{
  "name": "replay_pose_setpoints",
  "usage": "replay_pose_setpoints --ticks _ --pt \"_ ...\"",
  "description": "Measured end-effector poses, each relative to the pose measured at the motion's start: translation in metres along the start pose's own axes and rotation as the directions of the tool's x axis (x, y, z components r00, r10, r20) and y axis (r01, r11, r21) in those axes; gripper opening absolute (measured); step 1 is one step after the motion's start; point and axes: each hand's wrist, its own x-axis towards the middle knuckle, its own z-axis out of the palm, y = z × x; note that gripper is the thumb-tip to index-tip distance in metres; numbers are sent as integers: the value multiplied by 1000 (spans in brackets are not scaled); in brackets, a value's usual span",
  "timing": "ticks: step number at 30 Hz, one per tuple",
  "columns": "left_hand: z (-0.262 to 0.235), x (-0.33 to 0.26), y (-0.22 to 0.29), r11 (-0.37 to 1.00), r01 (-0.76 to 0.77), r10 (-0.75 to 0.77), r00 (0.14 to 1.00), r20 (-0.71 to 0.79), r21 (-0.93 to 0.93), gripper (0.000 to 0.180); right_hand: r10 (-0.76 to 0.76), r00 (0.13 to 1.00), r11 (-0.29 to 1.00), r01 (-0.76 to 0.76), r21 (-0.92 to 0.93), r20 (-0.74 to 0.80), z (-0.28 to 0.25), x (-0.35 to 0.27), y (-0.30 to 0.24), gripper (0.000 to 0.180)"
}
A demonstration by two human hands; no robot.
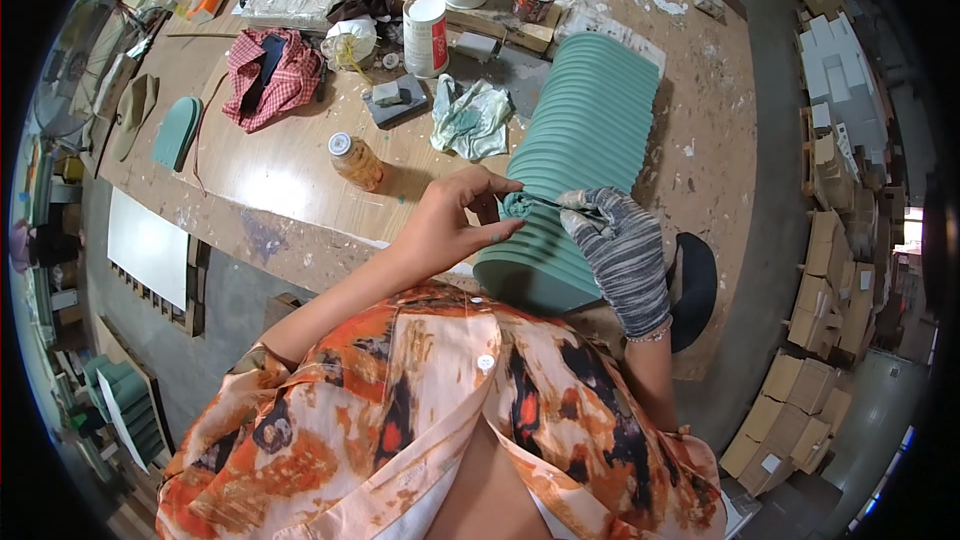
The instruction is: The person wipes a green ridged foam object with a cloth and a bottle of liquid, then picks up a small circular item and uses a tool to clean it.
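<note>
Well, reading the clock from the lump in my fingers, with 12 straight away from me:

1. My bare left hand (452, 218), at about 9, has thumb and forefinger closed on a small green lump (517, 205). I can't fairly tell from this view whether it is cloth or putty.
2. My gloved right hand (620, 250), between 3 and 4, is pinched on a thin dark tool (543, 202) whose far end meets the lump.
3. To judge by that, the step is fine handling of the lump with the tool; the next move calls for a steady left pinch and small, light motions from the right.
4. Just behind both, running off toward 1, lies a ribbed green stack (590, 110) on the worktable (700, 130); whether the lump touches it, I can't say.
5. A lidded amber bottle (360, 166) stands between 9 and 10, near my left wrist.
6. At 11 sits a crumpled stained cloth (475, 118), with a white canister (426, 35) beyond it.
7. Farther out, a red checked cloth (290, 85) lies at 10, and a flat green piece (177, 132) between 9 and 10.
</note>
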Motion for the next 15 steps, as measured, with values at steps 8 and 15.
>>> replay_pose_setpoints --ticks 8,15 --pt "4 -1 -2 1000 -5 5 1000 -13 -2 36 -194 980 920 196 -340 40 -3 -1 -1 17" --pt "6 -4 -4 998 44 -46 998 -39 -55 35 -212 975 870 222 -441 73 0 2 2 18"
